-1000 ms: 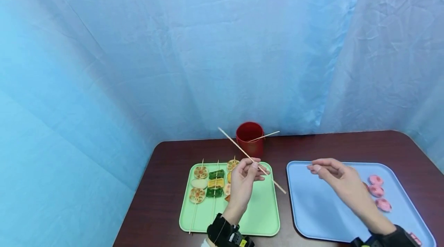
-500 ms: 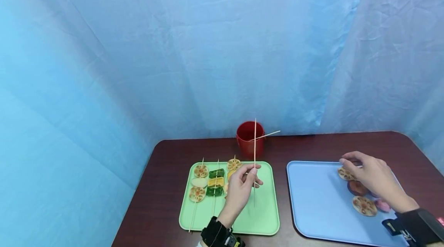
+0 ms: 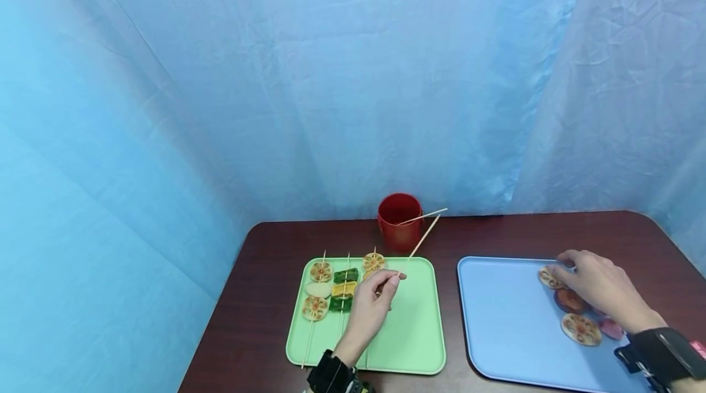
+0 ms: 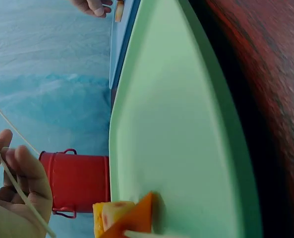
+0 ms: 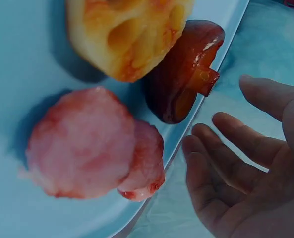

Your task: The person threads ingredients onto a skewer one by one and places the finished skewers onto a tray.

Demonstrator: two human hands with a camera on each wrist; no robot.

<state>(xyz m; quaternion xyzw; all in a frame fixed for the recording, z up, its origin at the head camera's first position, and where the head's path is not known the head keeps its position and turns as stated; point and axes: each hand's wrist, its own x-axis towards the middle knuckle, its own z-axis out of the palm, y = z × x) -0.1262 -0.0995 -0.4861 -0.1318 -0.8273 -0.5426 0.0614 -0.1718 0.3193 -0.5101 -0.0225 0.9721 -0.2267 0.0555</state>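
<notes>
My left hand (image 3: 368, 310) pinches a thin bamboo skewer (image 3: 425, 236) above the green tray (image 3: 408, 344); the skewer slants up and to the right. In the left wrist view, the bare stick (image 4: 23, 196) crosses the fingers. Over the right part of the blue tray (image 3: 507, 331), my right hand (image 3: 603, 286) has its fingertips by a lotus root slice (image 3: 548, 276). Nearer me lie a brown mushroom (image 3: 570, 301), a second lotus root slice (image 3: 581, 329) and pink round slices (image 5: 82, 144), partly hidden by the hand. The right wrist view shows loose, parted fingers (image 5: 231, 163).
Skewers of lotus root (image 3: 315, 308), green and yellow pieces (image 3: 344, 289) and other food lie on the green tray's left half. Behind it stands a red bucket (image 3: 399, 233) with a skewer (image 3: 436, 213) leaning out. A blue curtain (image 3: 353, 86) hangs behind the table.
The skewer in my left hand has turned from leaning left, through upright, to leaning right. My right hand has moved rightward across the blue tray to the food pieces.
</notes>
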